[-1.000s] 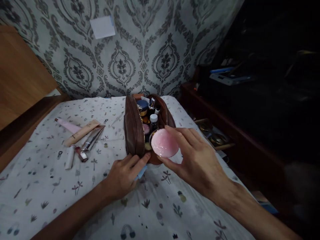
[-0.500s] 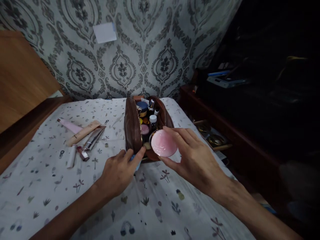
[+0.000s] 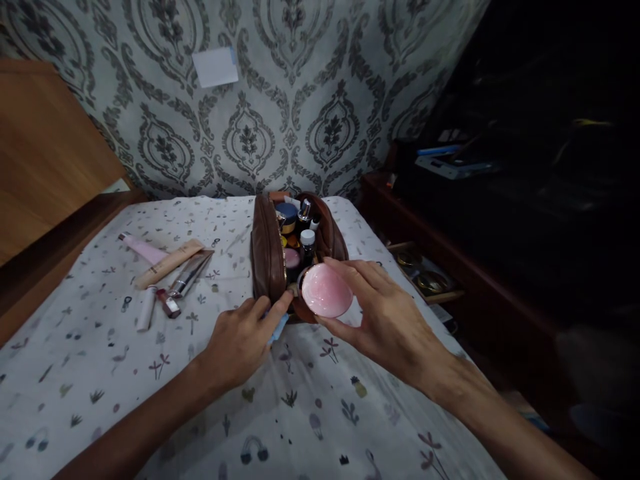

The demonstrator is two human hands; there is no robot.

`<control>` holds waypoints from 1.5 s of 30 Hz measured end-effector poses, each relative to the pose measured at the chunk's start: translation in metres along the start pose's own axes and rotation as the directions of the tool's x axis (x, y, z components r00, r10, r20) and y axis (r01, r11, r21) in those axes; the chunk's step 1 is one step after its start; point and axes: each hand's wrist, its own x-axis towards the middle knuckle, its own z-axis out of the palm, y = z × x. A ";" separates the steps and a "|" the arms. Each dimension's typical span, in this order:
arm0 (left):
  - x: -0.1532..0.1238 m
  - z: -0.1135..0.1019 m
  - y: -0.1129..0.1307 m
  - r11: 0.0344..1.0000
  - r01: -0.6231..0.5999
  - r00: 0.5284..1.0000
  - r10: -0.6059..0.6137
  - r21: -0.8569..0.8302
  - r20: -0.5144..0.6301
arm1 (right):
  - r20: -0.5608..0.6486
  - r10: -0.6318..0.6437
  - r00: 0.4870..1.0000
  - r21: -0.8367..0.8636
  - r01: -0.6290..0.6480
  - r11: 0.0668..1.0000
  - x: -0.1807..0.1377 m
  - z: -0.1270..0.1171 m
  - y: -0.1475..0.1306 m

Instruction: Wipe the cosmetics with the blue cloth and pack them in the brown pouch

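Observation:
My right hand [image 3: 387,317] grips a round jar with a glossy pink lid [image 3: 327,290] by its rim, thumb below and fingers above. The jar is tilted with its lid toward me, over the near end of an open brown toiletry bag [image 3: 267,253]. Beside that end is my left hand [image 3: 245,333], fingers curled over a crumpled light blue cloth [image 3: 279,328] and index finger reaching to the bag's opening. Inside the bag stand a white-capped bottle [image 3: 307,241], a dark blue-lidded jar [image 3: 287,213], another pink-lidded item [image 3: 291,258] and a silver-topped bottle [image 3: 305,211].
Left of the bag on the patterned sheet [image 3: 200,413] lie a pink tube [image 3: 143,248], a beige tube [image 3: 169,263], a silver tube [image 3: 190,273], a white stick [image 3: 146,310] and a dark red lip gloss [image 3: 167,303]. An open drawer [image 3: 450,295] is at right.
The view has shifted very slightly. The jar is a touch lower against the bag, still in my right hand. My left hand keeps its place at the bag's near end.

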 end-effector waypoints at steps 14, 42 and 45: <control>0.002 -0.002 0.001 0.998 -0.022 0.998 0.025 0.060 -0.049 | 0.057 -0.025 0.998 -0.034 0.027 0.999 0.001 -0.005 -0.001; 0.010 -0.011 -0.003 0.953 -0.155 0.911 0.240 0.261 -0.335 | 0.411 0.066 0.909 -0.300 0.066 0.952 0.053 -0.025 -0.020; 0.010 -0.012 -0.006 0.950 -0.154 0.907 0.245 0.272 -0.343 | 0.424 0.055 0.904 -0.291 0.079 0.953 0.055 -0.023 -0.019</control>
